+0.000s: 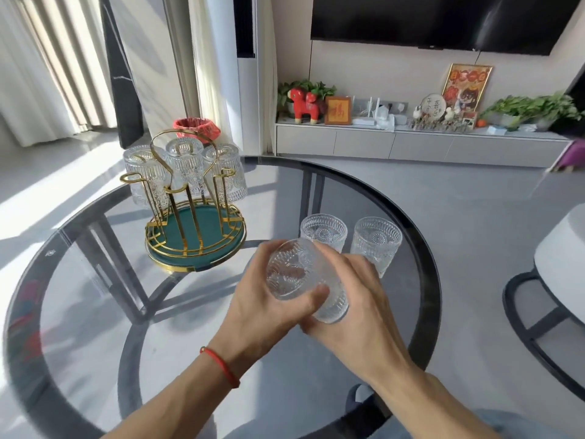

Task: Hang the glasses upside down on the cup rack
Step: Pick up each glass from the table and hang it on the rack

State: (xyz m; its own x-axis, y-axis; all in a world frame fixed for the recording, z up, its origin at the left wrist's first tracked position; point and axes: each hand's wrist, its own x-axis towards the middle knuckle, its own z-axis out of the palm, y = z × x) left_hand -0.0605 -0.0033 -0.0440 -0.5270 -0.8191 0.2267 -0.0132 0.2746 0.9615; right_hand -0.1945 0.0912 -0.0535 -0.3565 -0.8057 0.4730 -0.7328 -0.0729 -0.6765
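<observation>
Held glass: a clear, embossed, ribbed drinking glass (304,280) is tilted on its side above the counter, one end turned up and left toward the camera; whether that end is the mouth or the base cannot be told.
Left hand: the left hand (269,299) wraps the glass from below and the left, its grip closed on it with the thumb across the near wall.
Right hand: the right hand (357,299) cups the glass's lower right end, its grip also closed on the glass.
Wrist: a thin red cord bracelet (221,367) circles the left wrist.
Waiting glasses: two upright clear embossed glasses (323,232) (376,242) stand side by side just behind the hands.
Rack: a gold wire cup rack with a round dark-green tray base (195,236) stands at the far left of the counter, well apart from the hands.
Hung glasses: three clear embossed glasses (146,175) (185,163) (225,172) sit upside down on the rack's rear prongs; the front prongs are bare.
Counter: a round smoked-glass counter with a dark rim (424,248) carries everything.
</observation>
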